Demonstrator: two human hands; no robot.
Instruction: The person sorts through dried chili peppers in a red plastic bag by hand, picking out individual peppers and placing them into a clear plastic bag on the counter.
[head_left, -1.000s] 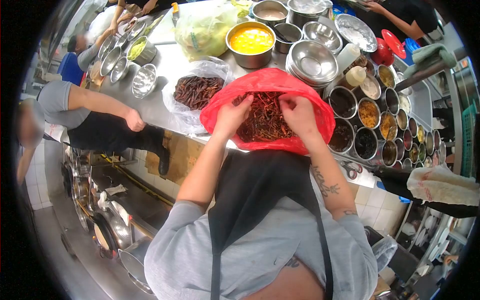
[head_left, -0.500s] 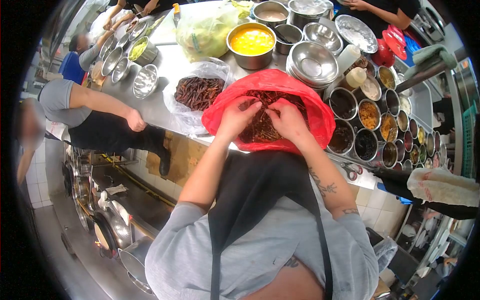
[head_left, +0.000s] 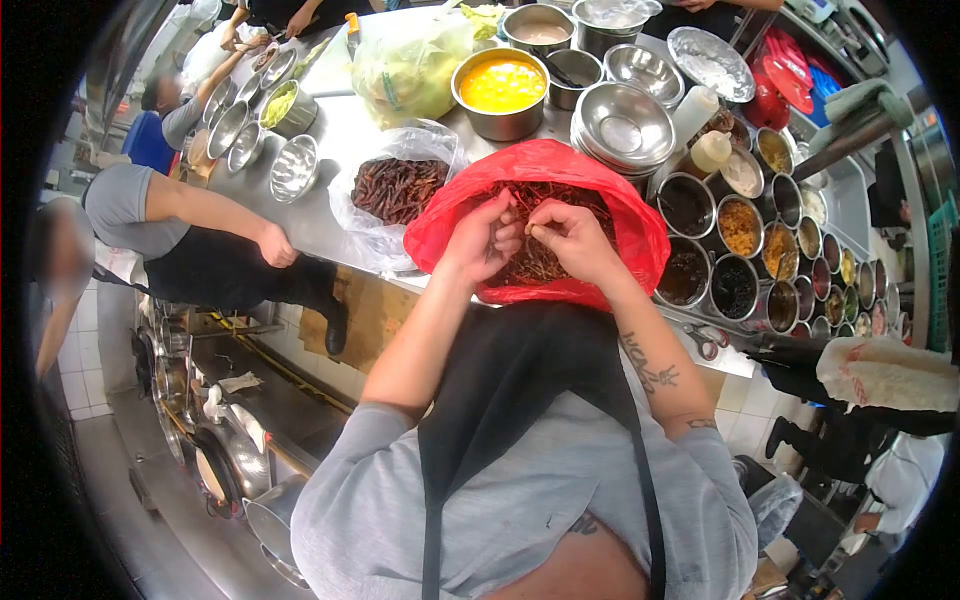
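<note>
An open red plastic bag (head_left: 450,222) rests at the counter's front edge, full of thin, dark reddish dried chilies (head_left: 545,262). Over its mouth, my left hand (head_left: 483,242) has its fingers curled in, with what looks like a dried chili at the raised thumb and fingertip. Close beside it, my right hand (head_left: 575,240) is closed in a pinch; whatever lies between those fingertips is too small to make out. Left of the red bag, a clear plastic bag (head_left: 350,212) holds bigger, darker dried chilies (head_left: 400,190).
A pot of yellow liquid (head_left: 500,88) and stacked steel bowls (head_left: 627,128) stand behind the bags. Many filled tins (head_left: 740,232) line the right side, with scissors (head_left: 707,345) near the edge. A co-worker's arm (head_left: 215,208) is at the left.
My hands have moved slightly apart. My left hand has turned, its fingers now curled and thumb raised. A person in white has come into view at the lower right.
</note>
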